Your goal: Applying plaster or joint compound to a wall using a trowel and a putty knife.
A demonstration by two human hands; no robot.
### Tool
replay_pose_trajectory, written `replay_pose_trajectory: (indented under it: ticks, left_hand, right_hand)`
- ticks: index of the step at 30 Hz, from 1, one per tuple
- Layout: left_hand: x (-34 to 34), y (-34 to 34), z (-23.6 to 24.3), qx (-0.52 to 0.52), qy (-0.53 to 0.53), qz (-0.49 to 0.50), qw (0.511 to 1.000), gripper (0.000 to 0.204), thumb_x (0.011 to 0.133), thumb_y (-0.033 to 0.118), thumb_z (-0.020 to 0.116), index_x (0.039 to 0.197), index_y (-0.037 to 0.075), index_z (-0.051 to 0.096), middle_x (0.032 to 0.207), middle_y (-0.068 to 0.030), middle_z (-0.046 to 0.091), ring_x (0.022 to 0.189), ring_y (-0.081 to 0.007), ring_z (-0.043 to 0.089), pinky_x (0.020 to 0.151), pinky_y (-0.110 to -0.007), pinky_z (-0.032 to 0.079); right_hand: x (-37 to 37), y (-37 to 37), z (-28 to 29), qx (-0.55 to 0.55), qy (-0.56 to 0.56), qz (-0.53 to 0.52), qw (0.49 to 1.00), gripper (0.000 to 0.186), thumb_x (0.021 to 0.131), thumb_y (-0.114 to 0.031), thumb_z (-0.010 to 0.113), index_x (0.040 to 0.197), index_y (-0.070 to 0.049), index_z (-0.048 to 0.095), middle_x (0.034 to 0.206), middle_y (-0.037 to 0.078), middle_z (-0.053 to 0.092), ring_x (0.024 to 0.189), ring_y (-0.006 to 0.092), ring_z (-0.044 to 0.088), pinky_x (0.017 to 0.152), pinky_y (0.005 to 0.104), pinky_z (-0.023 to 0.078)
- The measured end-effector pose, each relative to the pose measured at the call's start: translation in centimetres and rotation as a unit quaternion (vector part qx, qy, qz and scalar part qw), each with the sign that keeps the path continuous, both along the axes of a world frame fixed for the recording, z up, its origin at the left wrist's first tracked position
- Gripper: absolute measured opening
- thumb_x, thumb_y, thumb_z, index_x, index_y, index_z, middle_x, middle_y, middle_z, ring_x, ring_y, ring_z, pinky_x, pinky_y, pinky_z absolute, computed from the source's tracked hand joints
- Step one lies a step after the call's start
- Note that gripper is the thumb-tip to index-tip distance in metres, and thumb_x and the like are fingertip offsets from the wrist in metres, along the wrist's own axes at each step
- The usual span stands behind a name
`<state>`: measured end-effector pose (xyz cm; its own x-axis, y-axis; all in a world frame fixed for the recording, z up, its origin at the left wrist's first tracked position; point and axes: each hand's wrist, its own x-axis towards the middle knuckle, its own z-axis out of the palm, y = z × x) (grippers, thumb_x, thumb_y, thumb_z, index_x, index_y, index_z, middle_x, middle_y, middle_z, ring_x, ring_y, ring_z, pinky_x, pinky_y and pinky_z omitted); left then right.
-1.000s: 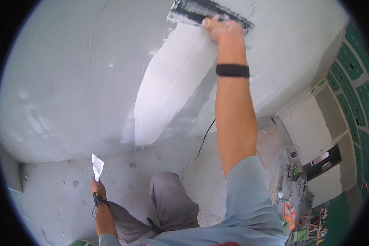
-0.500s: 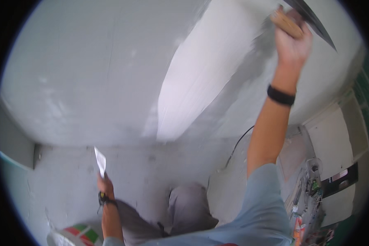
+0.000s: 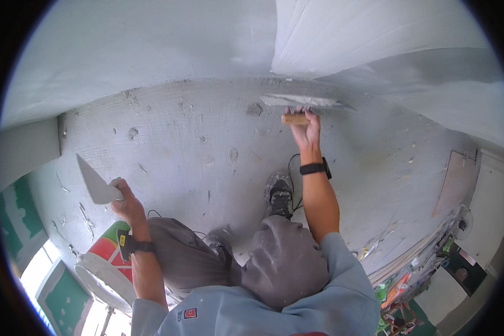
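My right hand (image 3: 307, 133) is closed around the wooden handle of a finishing trowel (image 3: 319, 102), held over the floor close to the foot of the wall. White compound lies along the trowel's blade. Off to the left, my left hand (image 3: 127, 206) grips a putty knife (image 3: 94, 183) with a broad, tapering blade pointing away from me. Its handle is mostly hidden in the fingers. A bright white coat of compound (image 3: 347, 36) covers part of the grey wall (image 3: 157, 47) and reaches down near its base.
Beside my left forearm stands a red and green bucket (image 3: 107, 249). The dusty grey floor (image 3: 179, 162) has crumbs and scraps on it. Clutter (image 3: 397, 285) and a leaning board (image 3: 455, 182) line the right side. A thin black cable runs by my shoe (image 3: 280, 193).
My right hand with the trowel has come down from high on the wall to near its base. My left hand has risen slightly and turned the putty knife. The view has tilted down toward the floor.
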<state>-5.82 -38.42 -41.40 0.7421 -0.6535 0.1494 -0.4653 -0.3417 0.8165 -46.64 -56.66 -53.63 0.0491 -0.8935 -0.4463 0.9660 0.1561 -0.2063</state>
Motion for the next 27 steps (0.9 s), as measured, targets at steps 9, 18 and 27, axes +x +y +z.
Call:
replay_pose_trajectory:
  ticks: [9, 18, 27]
  left_hand:
    - [-1.1, -0.8, 0.8, 0.032, -0.024, 0.041, 0.998, 0.019, 0.086, 0.020, 0.053, 0.084, 0.001, 0.055, 0.060, 0.0017, 0.041, 0.052, -0.0057, 0.036, 0.047, -0.022, 0.030]
    - [-0.3, 0.6, 1.2, 0.004, -0.038, 0.054, 0.998, 0.012, 0.085, 0.014, 0.054, 0.085, 0.002, 0.055, 0.064, 0.0017, 0.045, 0.054, -0.0046, 0.038, 0.047, -0.020, 0.031]
    - [-1.2, 1.6, 1.9, -0.014, -0.001, 0.059, 0.998, 0.009, 0.085, 0.010, 0.053, 0.088, 0.001, 0.055, 0.067, 0.0020, 0.046, 0.056, -0.0031, 0.039, 0.049, -0.017, 0.032]
  right_hand:
    - [1.6, -6.0, -5.1, 0.023, -0.017, 0.007, 1.000, 0.017, 0.068, 0.006, 0.057, 0.075, -0.008, 0.054, 0.078, 0.001, 0.054, 0.083, 0.0173, 0.053, 0.093, 0.0466, 0.032]
    - [2.5, -8.5, -6.8, 0.026, -0.003, 0.004, 1.000, 0.019, 0.068, 0.006, 0.055, 0.080, -0.008, 0.052, 0.079, 0.000, 0.053, 0.082, 0.0168, 0.053, 0.087, 0.0463, 0.034]
    - [2.9, -8.2, -2.8, 0.026, 0.020, -0.006, 0.999, 0.022, 0.067, 0.008, 0.051, 0.082, -0.008, 0.052, 0.080, 0.000, 0.053, 0.088, 0.0178, 0.052, 0.089, 0.0494, 0.031]
